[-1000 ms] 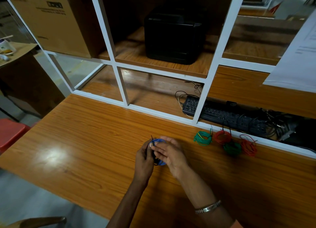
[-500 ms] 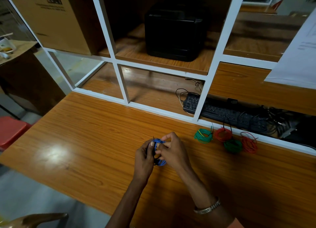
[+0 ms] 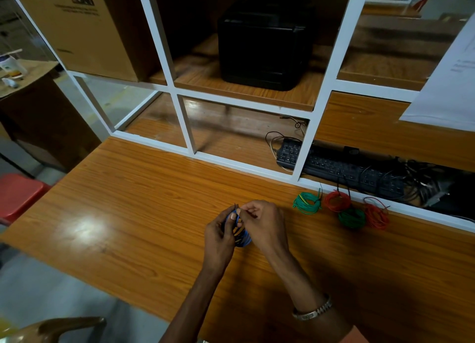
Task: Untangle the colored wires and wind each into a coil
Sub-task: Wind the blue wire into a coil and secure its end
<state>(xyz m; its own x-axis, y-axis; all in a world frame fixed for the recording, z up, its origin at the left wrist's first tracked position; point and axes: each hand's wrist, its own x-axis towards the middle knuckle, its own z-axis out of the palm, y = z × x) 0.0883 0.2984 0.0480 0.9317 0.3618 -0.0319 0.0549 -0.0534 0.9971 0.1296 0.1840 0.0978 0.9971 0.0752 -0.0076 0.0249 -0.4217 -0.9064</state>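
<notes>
Blue wire coil (image 3: 243, 236): thin insulated wire wound into a small ring. I judge it light, springy and a little slick, so the loops would likely fan out if let go. It is held upright just above the bench (image 3: 128, 214), in the middle near the front.
Where to hold: best taken across the whole bundle of turns, so that every loop is trapped, with the loose end handled apart from the ring.
Dark tie end (image 3: 235, 206): a short dark tip sticks up from the top of the coil; whether it is a tie or the wire's own end I cannot tell.
Left hand (image 3: 218, 233): fingers curled round the left side of the coil, thumb pressed on the turns at its top.
Right hand (image 3: 264, 225): touching the coil's right side, thumb and forefinger pinched together at its top beside the dark tip.
Finished coils: a green coil (image 3: 307, 203), a red coil (image 3: 337, 201), a darker green coil (image 3: 351, 218) and another red coil (image 3: 376, 215) lie well to the right, along the white frame (image 3: 257, 166).
Progress, as I judge it: blue looks like the last one, nearly done.
</notes>
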